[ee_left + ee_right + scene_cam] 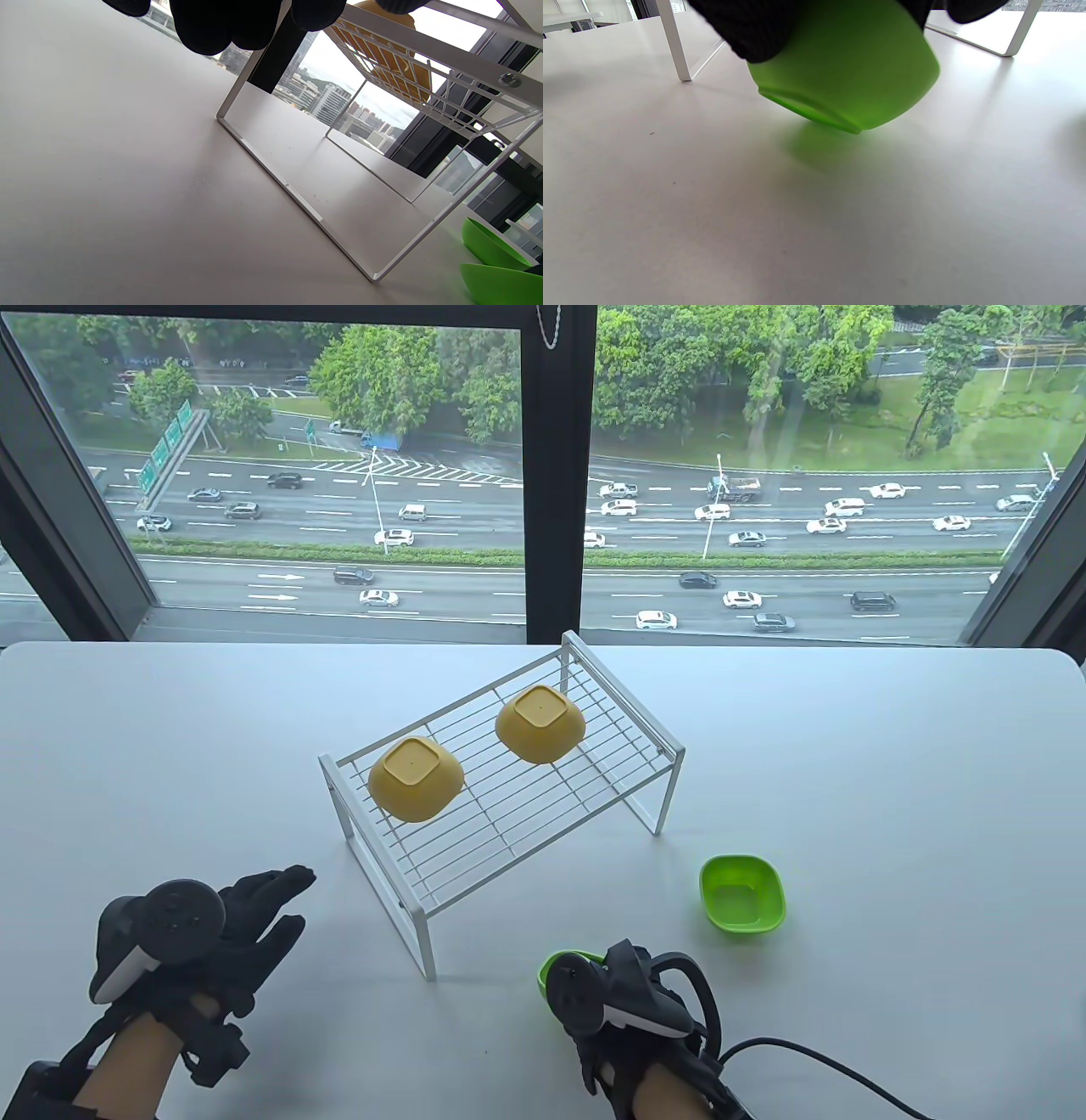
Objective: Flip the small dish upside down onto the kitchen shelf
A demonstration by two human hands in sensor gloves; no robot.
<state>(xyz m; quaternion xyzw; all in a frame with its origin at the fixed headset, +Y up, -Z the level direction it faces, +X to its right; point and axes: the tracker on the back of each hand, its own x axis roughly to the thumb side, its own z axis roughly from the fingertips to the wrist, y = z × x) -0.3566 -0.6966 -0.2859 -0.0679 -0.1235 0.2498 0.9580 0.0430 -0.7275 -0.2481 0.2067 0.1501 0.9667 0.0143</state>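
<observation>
Gripping a green dish (848, 76) off the table, the right hand (624, 1010) should invert it squarely onto the shelf (475, 848) near edge; left hand (212, 933) idles open.

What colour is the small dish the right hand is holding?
Bright green dish, gripped by the right hand; clearest in the right wrist view.

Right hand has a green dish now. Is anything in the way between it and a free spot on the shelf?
Nothing visible blocks it. The right hand holds the green dish just off the table, near the shelf's front leg. Two yellow dishes sit upside down on the far part of the grid; the near strip is bare.
</observation>
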